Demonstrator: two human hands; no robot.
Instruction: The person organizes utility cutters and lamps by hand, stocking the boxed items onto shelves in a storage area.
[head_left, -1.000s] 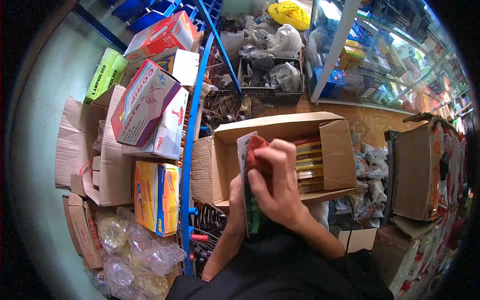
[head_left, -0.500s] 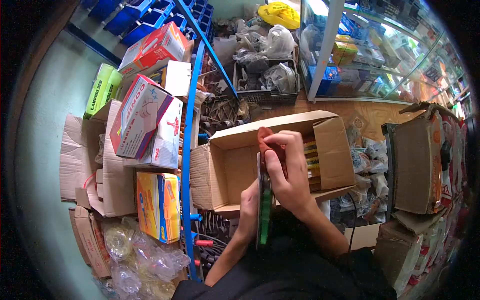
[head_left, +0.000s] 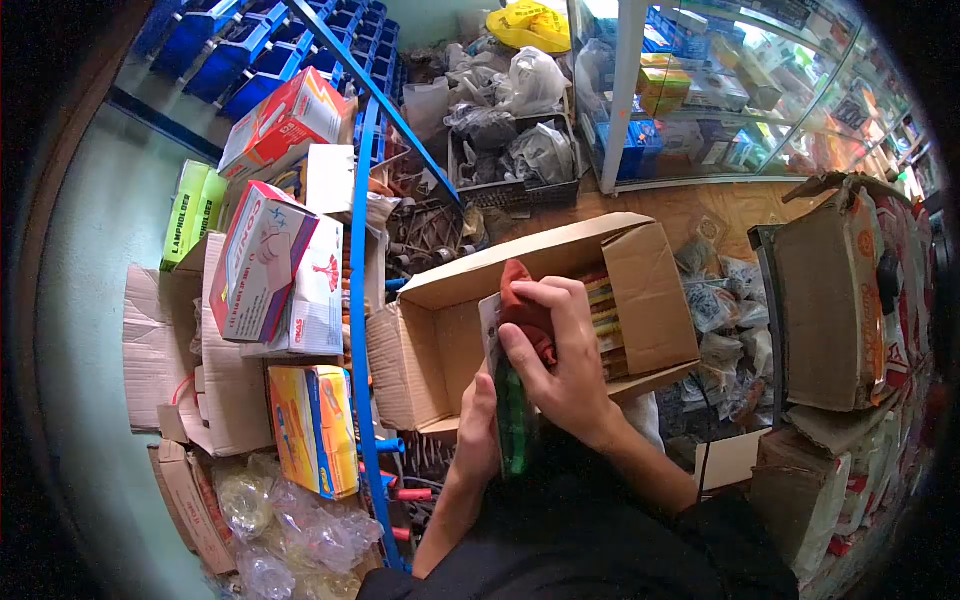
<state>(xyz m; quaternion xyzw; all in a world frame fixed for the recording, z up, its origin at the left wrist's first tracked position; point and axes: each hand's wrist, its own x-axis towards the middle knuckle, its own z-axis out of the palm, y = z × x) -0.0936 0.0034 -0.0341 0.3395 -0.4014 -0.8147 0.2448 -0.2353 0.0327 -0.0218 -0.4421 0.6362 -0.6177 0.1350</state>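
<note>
My left hand [head_left: 476, 428] grips a flat carded pack [head_left: 490, 325] from its left side, with the thumb along the edge. The pack stands nearly edge-on to me, and a green item [head_left: 515, 425] shows on its right face. A reddish-brown cloth [head_left: 518, 300] is bunched in my right hand [head_left: 565, 360], pressed against the pack's upper part. Beneath both hands is an open cardboard box [head_left: 400, 345]. Several yellow-edged packs [head_left: 606, 320] stand in its right end, partly hidden by my right hand.
A blue metal rack post [head_left: 362, 300] runs along the left, beside stacked product boxes [head_left: 265, 260] and clear plastic bags [head_left: 300, 530]. A glass display case [head_left: 720, 100] stands at the back right. Cartons [head_left: 825, 300] stand on the right, near bagged goods [head_left: 725, 300].
The pack has turned so more of its green-sided face shows. The cloth and my right hand have shifted slightly left. The whole view has also shifted a little.
</note>
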